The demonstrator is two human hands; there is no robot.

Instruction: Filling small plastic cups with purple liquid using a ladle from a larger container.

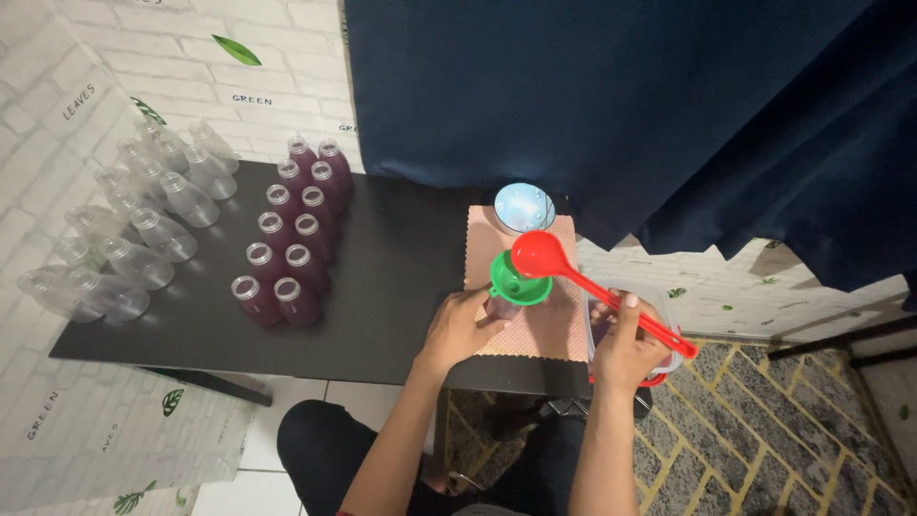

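My left hand grips a small clear bottle standing on a pink cloth. A green funnel sits in the bottle's mouth. My right hand holds a red ladle by its long handle, with the bowl of the ladle tilted just above the funnel. Under my right hand lies a clear container with a red rim, mostly hidden by the hand.
On the black table stand several bottles filled with purple liquid. Several clear bottles without liquid stand at the left. A light blue bowl sits at the cloth's far end. A dark blue curtain hangs behind.
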